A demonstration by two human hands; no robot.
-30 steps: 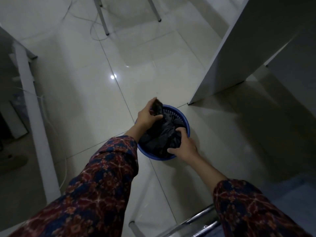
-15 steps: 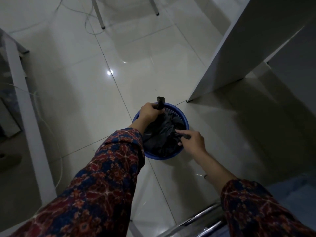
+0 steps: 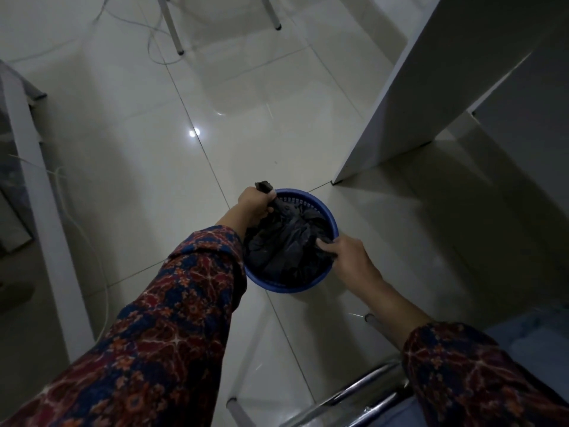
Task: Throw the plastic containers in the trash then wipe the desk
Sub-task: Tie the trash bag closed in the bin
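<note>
A round blue trash basket point(image 3: 289, 288) stands on the tiled floor, lined with a black plastic bag point(image 3: 286, 241). My left hand point(image 3: 255, 204) grips one gathered end of the bag at the basket's far left rim, a tuft sticking up past my fist. My right hand point(image 3: 348, 254) pinches another bunched end of the bag at the right rim. The bag's crumpled folds hide whatever lies inside; no plastic containers are visible.
A white desk panel point(image 3: 400, 118) rises at the right, its foot close behind the basket. A white table leg point(image 3: 40, 211) and cables point(image 3: 92, 257) run along the left. Chair legs point(image 3: 172, 29) stand at the top. Chrome tubing point(image 3: 354, 392) lies near my feet.
Both hands went from reaching into the bag's edges to gripping gathered ends of it. My left hand has drawn its end up and left; my right holds its end at the right rim.
</note>
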